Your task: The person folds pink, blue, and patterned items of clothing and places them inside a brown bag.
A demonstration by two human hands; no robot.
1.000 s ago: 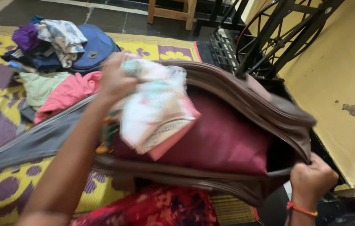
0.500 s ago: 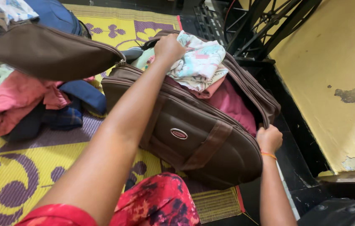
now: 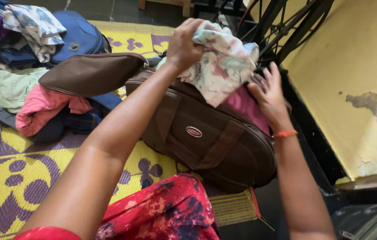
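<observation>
The light is soft and even, like daylight indoors, and no lamp shows. The yellow wall (image 3: pixel 357 66) at 3 o'clock is the brightest part. The mat (image 3: pixel 28 178) at 8 o'clock is bright too. The floor (image 3: pixel 313 195) at 5 o'clock is dark and shady. There is no strong glare. The patterned cloth (image 3: pixel 224 62) at 12 o'clock looks a little smeared. The left forearm (image 3: pixel 108 146) is very close and soft. The brown bag (image 3: pixel 215 133) looks sharp.
</observation>
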